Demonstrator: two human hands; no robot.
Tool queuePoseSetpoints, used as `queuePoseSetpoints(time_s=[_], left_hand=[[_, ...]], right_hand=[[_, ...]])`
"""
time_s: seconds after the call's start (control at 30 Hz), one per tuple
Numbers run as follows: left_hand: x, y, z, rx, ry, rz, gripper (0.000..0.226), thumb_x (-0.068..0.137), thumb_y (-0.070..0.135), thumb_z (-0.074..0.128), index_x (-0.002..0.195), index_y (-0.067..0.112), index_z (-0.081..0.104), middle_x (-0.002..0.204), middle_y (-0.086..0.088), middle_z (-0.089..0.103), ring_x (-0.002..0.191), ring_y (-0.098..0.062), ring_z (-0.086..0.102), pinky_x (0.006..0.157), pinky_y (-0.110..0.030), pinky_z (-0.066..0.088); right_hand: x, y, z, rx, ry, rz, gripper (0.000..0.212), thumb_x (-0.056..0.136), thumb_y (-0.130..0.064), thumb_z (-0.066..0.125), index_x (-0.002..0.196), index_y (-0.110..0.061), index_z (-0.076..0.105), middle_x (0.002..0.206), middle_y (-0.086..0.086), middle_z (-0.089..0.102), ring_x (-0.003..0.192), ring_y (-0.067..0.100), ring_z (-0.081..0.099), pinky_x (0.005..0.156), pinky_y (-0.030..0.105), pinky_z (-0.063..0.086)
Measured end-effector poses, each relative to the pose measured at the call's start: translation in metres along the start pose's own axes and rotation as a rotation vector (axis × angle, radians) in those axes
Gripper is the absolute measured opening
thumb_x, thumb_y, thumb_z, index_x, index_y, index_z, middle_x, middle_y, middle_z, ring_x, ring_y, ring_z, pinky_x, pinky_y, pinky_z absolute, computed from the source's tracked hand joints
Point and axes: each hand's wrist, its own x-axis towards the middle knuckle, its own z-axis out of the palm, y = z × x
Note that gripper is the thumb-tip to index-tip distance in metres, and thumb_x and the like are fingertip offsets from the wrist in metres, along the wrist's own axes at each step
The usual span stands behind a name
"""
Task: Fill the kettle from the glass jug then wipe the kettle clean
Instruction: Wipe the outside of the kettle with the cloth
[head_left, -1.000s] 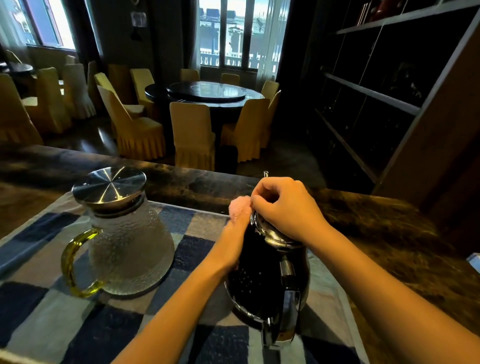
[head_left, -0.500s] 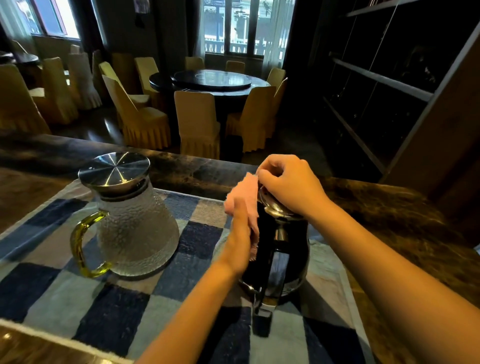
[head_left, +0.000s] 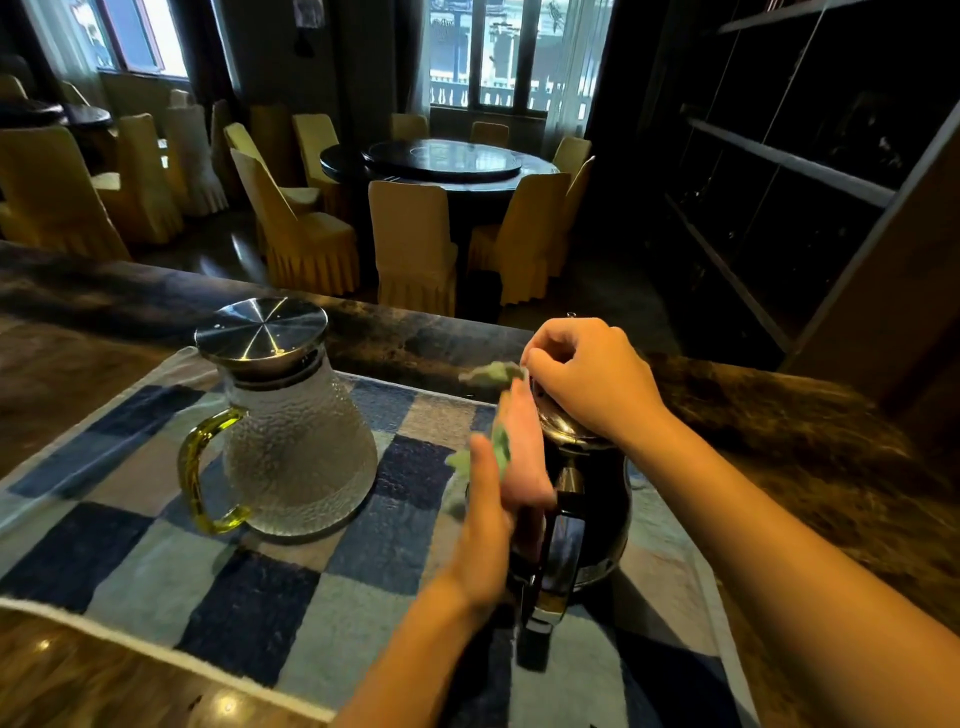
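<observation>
A dark metal kettle (head_left: 597, 525) stands on the checked mat (head_left: 156, 561), its handle toward me. My right hand (head_left: 587, 379) grips the top of the kettle at its lid, fingers curled. My left hand (head_left: 488, 535) presses a pink cloth (head_left: 524, 457) with a greenish edge against the kettle's left side; the cloth hides that side of the body. To the left stands the textured glass jug (head_left: 298, 457) with a steel lid and a yellow handle, upright and apart from both hands.
The mat lies on a dark marble counter (head_left: 779, 441) whose far edge runs just behind the kettle. Beyond the counter are a round dining table (head_left: 441, 161) and several yellow-covered chairs. Dark shelving (head_left: 779, 166) rises on the right.
My left hand and the cloth have slid down the kettle's left side from near the lid. The kettle has turned a little. My right hand stays on the lid.
</observation>
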Motion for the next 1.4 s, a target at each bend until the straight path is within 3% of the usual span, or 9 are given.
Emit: queuePoseSetpoints(time_s=[0.23,0.37,0.6,0.8,0.9,1.0,1.1,1.3,1.4], left_hand=[[0.036,-0.037,-0.038,0.429,0.356,-0.075,0.074,0.074,0.068,0.031,0.130,0.024,0.052,0.128,-0.005,0.060,0.123,-0.024,0.053,0.106,-0.050,0.040],[0.014,-0.042,-0.026,0.283,0.314,0.034,0.033,0.101,0.025,0.033,0.126,0.019,0.052,0.113,0.006,0.062,0.112,-0.009,0.059,0.082,-0.013,0.049],[0.052,0.012,-0.015,-0.048,0.106,0.145,0.073,0.093,0.059,0.015,0.137,0.011,0.046,0.132,-0.013,0.058,0.123,-0.021,0.055,0.101,-0.031,0.047],[0.095,-0.038,-0.065,0.290,0.188,-0.072,0.056,0.098,0.049,0.031,0.072,0.013,0.065,0.074,-0.008,0.064,0.073,-0.016,0.059,0.080,-0.036,0.047],[0.070,-0.061,-0.071,0.288,0.357,-0.166,0.043,0.100,0.037,0.033,0.107,0.006,0.063,0.111,-0.010,0.067,0.100,-0.018,0.064,0.094,-0.042,0.051],[0.017,-0.045,-0.032,0.114,0.323,-0.011,0.035,0.095,0.042,0.036,0.120,0.027,0.054,0.115,0.010,0.058,0.098,0.007,0.059,0.077,-0.007,0.049],[0.010,-0.019,-0.001,0.133,0.216,0.201,0.075,0.079,0.072,0.035,0.138,0.027,0.041,0.130,-0.001,0.054,0.120,-0.009,0.052,0.093,-0.014,0.047],[0.080,0.000,-0.032,0.228,0.217,0.015,0.069,0.101,0.044,0.023,0.123,-0.017,0.045,0.076,-0.022,0.060,0.068,-0.018,0.066,0.069,-0.030,0.055],[0.093,-0.018,-0.054,0.239,0.267,-0.207,0.051,0.103,0.034,0.025,0.111,-0.006,0.055,0.082,-0.016,0.065,0.076,-0.021,0.062,0.078,-0.021,0.055]], right_hand=[[0.001,-0.001,0.001,-0.001,0.013,0.009,0.014,0.087,-0.029,0.055,0.082,-0.029,0.069,0.082,-0.008,0.067,0.080,0.011,0.060,0.060,0.026,0.042],[-0.001,0.000,0.002,-0.034,0.007,0.002,0.014,0.088,-0.029,0.055,0.083,-0.027,0.068,0.081,-0.008,0.067,0.079,0.010,0.060,0.056,0.022,0.038],[-0.003,-0.004,0.000,0.007,0.090,-0.039,0.005,0.086,-0.021,0.057,0.089,-0.024,0.059,0.085,-0.010,0.061,0.077,0.008,0.056,0.062,0.028,0.045],[-0.001,-0.003,0.000,0.023,0.042,-0.038,0.012,0.082,-0.011,0.055,0.085,-0.021,0.061,0.083,-0.007,0.062,0.075,0.007,0.056,0.060,0.025,0.045],[-0.001,-0.002,0.002,0.005,0.026,-0.038,0.016,0.084,-0.015,0.054,0.077,-0.023,0.065,0.077,-0.003,0.067,0.075,0.012,0.061,0.063,0.030,0.051],[-0.001,-0.002,0.002,-0.019,0.034,-0.039,0.017,0.085,-0.016,0.054,0.074,-0.025,0.064,0.076,-0.002,0.067,0.074,0.012,0.061,0.061,0.028,0.049],[-0.001,-0.002,0.002,-0.028,0.041,-0.042,0.016,0.085,-0.017,0.053,0.073,-0.021,0.064,0.074,-0.002,0.067,0.071,0.013,0.060,0.058,0.027,0.046],[-0.002,-0.004,0.000,-0.020,0.014,-0.026,0.017,0.087,-0.018,0.054,0.073,-0.022,0.061,0.073,-0.001,0.064,0.068,0.011,0.057,0.054,0.025,0.037],[-0.001,-0.006,0.000,-0.028,0.006,-0.027,0.016,0.087,-0.017,0.052,0.075,-0.021,0.063,0.075,0.001,0.066,0.071,0.013,0.060,0.056,0.027,0.042]])
